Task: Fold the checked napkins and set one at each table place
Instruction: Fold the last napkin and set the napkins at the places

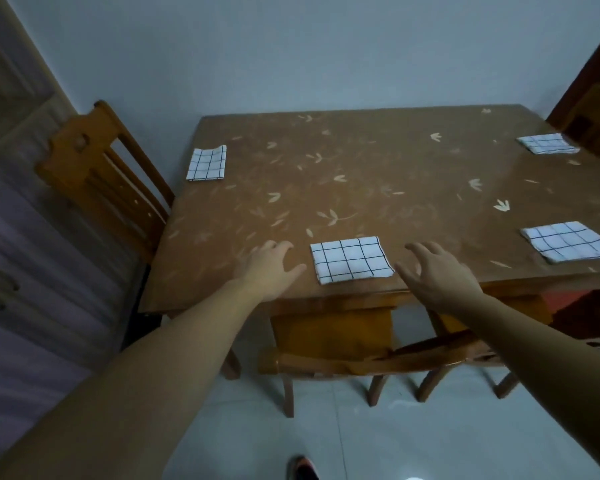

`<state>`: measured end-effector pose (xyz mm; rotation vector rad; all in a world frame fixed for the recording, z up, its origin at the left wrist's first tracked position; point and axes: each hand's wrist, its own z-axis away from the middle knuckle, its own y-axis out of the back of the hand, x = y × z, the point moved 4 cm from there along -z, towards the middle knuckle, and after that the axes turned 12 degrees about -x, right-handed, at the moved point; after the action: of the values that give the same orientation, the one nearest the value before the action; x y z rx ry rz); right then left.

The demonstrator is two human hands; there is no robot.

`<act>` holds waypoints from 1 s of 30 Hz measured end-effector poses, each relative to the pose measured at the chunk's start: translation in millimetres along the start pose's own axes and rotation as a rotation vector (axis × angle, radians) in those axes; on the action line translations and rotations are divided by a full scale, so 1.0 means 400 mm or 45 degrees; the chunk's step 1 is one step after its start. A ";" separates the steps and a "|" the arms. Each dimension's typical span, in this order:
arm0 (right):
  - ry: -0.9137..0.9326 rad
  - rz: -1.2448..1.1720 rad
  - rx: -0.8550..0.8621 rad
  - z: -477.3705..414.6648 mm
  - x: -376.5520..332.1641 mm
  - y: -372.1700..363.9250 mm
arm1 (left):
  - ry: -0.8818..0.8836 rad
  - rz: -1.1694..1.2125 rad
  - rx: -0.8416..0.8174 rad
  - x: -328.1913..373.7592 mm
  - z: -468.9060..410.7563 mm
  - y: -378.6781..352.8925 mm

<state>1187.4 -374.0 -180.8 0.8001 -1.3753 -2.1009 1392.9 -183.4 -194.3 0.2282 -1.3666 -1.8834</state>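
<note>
On my feed, a wooden chair [94,174] stands at the left end of the leaf-patterned table [361,174]. A folded checked cloth, the far-left napkin [207,163], lies flat by that edge. Nearer, the left hand [267,268] reaches over the table's near edge, palm down, its fingers loose and spread, gripping nothing. I cannot tell whether the fingers touch the tabletop. Just to its right lies the near napkin [350,259], folded square close to the near edge, between both hands and touched by neither. The left thumb points at its left side, a little apart from it. The right hand [437,271] is just beside the napkin's right corner, fingers splayed, slightly curved and holding nothing. Further right, the near-right napkin [568,241] lies folded by the near edge. The far-right napkin [546,144] sits at the far corner.
</note>
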 end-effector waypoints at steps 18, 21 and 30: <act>0.172 -0.001 -0.367 -0.466 0.115 -0.123 | 0.217 0.167 -0.126 0.040 -0.314 -0.112; 0.166 -0.152 -0.358 -0.501 0.101 -0.142 | 0.222 0.259 -0.109 0.056 -0.369 -0.134; 0.133 -0.502 -0.220 -0.559 0.119 -0.156 | 0.452 0.723 0.069 0.032 -0.474 -0.172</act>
<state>1306.3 -525.4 -318.9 1.1640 -1.0271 -2.3914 1456.3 -322.0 -327.1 0.1680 -1.0938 -1.2658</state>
